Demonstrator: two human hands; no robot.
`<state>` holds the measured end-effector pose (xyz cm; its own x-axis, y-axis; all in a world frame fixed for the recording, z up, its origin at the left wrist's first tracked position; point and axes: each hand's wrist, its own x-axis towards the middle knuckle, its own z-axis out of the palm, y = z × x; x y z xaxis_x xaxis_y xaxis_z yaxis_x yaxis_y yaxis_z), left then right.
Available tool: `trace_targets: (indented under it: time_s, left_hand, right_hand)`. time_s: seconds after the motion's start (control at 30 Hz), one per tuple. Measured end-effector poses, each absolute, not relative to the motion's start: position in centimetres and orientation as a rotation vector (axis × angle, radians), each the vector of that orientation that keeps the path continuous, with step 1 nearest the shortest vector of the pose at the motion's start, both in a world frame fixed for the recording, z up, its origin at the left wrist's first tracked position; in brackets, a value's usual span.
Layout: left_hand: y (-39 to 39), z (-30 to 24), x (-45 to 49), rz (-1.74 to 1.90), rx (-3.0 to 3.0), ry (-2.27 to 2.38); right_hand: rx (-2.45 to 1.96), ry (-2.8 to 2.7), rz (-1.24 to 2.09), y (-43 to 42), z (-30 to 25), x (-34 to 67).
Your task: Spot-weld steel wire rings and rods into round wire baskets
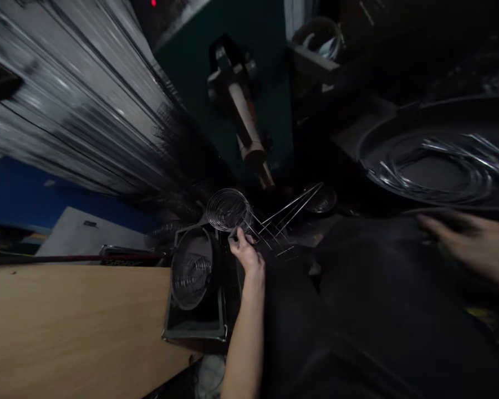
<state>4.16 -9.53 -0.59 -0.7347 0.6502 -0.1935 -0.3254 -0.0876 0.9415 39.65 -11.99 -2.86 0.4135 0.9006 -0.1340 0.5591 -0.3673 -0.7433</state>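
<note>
My left hand (247, 250) is closed at the lower edge of a round spiral wire piece (228, 209), thumb on top. Thin crossed wires (280, 227) stick out to the right of that hand; whether they belong to the spiral piece I cannot tell. Over on the right, my right hand (474, 244) is blurred by motion, just below the rim of a large dark round tub (368, 158). Shiny bent wire pieces (474, 163) lie in a ring inside the tub. The fingers of my right hand are too smeared to show a grip.
A green machine (274, 105) with a jutting metal arm (247, 122) stands ahead. Left of my forearm, a dark round container (214, 271) with wire coils sits on a crate (195, 334). A wooden board (75, 327) lies at left, with a dark cloth (357, 321) at lower right.
</note>
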Motion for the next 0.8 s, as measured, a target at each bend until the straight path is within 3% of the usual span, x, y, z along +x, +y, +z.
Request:
trace_targets:
  time_s: [0.1,0.23,0.8]
  left_hand:
    - [-8.3,-1.0,3.6,1.944,0.348,1.489]
    - [-7.7,-1.2,2.7,1.970,0.347,1.435]
    - [-5.4,-1.6,2.1,2.024,0.342,1.403]
  right_hand:
    - [-1.762,-1.032,1.233,-9.5,2.7,30.4]
    - [-1.490,-0.798,1.466,-6.6,5.4,23.4]
    - [-1.236,-0.589,1.528,-4.5,4.5,17.7]
